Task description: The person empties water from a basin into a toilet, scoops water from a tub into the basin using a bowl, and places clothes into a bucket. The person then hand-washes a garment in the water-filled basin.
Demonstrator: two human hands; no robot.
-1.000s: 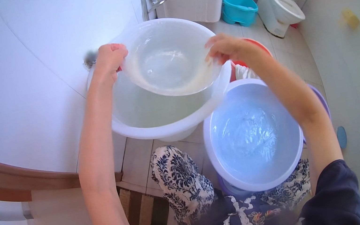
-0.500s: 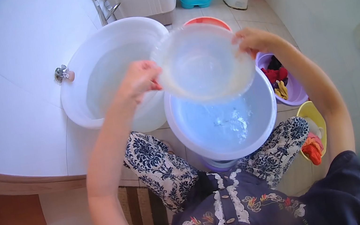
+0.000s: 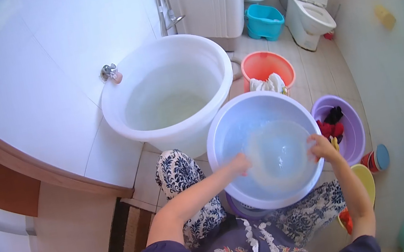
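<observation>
A translucent round plastic piece, lid- or bowl-like (image 3: pixel 276 153), is blurred low inside the light-blue basin (image 3: pixel 217 134). The basin holds water and stands between my knees. At the piece's left edge, my left hand (image 3: pixel 239 164) is closed on the rim. On the opposite side, my right hand (image 3: pixel 322 149) grips the rim near the basin's right wall. Motion blur hides whether the piece touches the water.
A big white tub (image 3: pixel 121 123) with water stands left, beside a wall tap (image 3: pixel 108 72). Behind the basin is an orange bucket (image 3: pixel 268 61) holding white cloth. To the right are a purple basin (image 3: pixel 354 127) with dark and red clothes and a yellow basin (image 3: pixel 365 181).
Both hands have lowered the translucent piece from above the basin's far side down into the basin. The view has shifted, showing more of the orange bucket and the purple basin.
</observation>
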